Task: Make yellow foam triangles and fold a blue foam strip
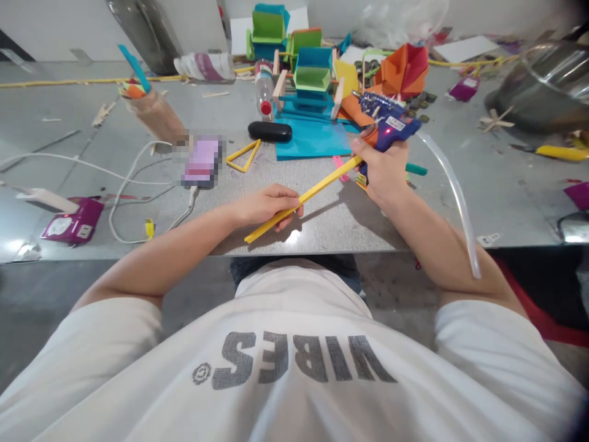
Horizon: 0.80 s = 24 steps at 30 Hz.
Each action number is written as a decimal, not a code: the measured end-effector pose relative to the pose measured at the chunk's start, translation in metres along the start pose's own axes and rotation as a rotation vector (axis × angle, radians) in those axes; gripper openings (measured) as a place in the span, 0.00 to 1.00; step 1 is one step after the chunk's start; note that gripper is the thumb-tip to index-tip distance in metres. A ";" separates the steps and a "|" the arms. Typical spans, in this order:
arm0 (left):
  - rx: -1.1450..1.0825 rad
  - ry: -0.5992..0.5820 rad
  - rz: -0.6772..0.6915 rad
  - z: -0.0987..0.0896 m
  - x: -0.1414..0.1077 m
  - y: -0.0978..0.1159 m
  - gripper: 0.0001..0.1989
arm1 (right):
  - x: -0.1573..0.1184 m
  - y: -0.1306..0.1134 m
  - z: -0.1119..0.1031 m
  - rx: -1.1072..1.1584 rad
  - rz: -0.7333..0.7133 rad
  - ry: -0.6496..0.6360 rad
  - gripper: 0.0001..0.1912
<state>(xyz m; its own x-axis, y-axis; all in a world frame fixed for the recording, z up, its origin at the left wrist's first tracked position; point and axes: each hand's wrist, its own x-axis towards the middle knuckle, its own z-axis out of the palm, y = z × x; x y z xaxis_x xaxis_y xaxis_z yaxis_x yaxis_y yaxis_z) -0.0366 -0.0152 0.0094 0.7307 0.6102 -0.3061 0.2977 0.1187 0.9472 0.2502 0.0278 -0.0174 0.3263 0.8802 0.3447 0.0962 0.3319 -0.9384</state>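
A long yellow folded-paper strip slants up to the right, held at both ends over the bench. My left hand pinches it near its lower end. The fingers of my right hand are wrapped round a blue glue gun, its red light lit; the strip's upper end meets the thumb there. A clear glue stick trails from the gun's back down to my right forearm. Left of the strip lies a yellow triangle frame. Blue paper is spread beyond, with a black case beside it.
Green and blue paper wheel models stand at the back, near an orange folded-paper piece. A phone on a cable and a purple charger lie left. A yellow cutter and a glass pot are right.
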 end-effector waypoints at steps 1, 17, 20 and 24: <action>-0.030 -0.018 0.001 0.000 0.001 -0.001 0.14 | -0.002 0.001 0.002 0.008 0.005 -0.031 0.23; -0.273 0.105 0.009 0.006 0.012 -0.008 0.18 | -0.024 -0.005 0.011 -0.146 0.037 -0.188 0.18; -0.320 0.141 0.016 0.014 0.019 -0.009 0.19 | -0.038 -0.005 0.016 -0.203 0.017 -0.246 0.18; -0.288 0.150 0.032 0.020 0.023 -0.011 0.13 | -0.048 0.001 0.020 -0.274 -0.004 -0.279 0.21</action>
<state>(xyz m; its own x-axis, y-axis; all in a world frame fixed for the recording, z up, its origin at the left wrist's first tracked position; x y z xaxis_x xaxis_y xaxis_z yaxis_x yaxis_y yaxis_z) -0.0105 -0.0177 -0.0099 0.6319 0.7233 -0.2784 0.0743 0.3010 0.9507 0.2160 -0.0076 -0.0341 0.0611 0.9501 0.3059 0.3570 0.2654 -0.8956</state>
